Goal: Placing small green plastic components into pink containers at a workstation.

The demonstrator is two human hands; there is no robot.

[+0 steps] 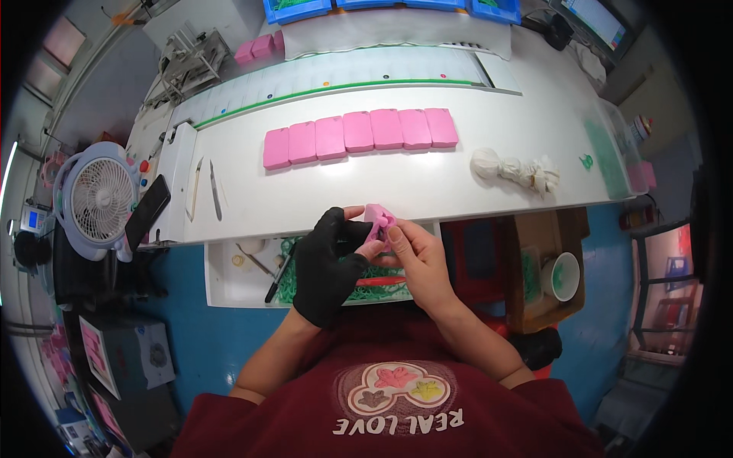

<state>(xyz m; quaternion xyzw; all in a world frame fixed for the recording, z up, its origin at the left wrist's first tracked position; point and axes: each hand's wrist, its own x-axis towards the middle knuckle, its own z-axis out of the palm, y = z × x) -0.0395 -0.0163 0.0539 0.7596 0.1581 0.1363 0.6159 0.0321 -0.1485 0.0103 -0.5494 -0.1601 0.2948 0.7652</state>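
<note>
Pink and rubbery by the look of it, the small soft pink mould piece (379, 222) sits pinched between both hands just in front of the near edge of the long white worktable (489, 137), above the person's lap. The left hand (330, 263), in a black fingerless glove, is closed on its left side with thumb and fingertips, while the bare right hand (418, 259) curls round its right side, fingers pressing into it. Judging from the way it bends under the fingers, it is light, flexible and not fragile, with some grip to its surface; holding it by the outer edges, as now, looks the safest way to flex it without it springing loose. On the table lies a row of seven flat pink rectangular blocks (360, 134), side by side and touching, with a knotted white cloth bundle (513, 169) well to their right and two slim metal hand tools (206, 191) to their left. Below the table edge, a shallow white tray (217, 282) holds a tangle of green scraps (289, 276), a black pen and a red-handled tool. To the right, a brown cardboard box (534, 229) contains a white cup (563, 276) with a green inside.
</note>
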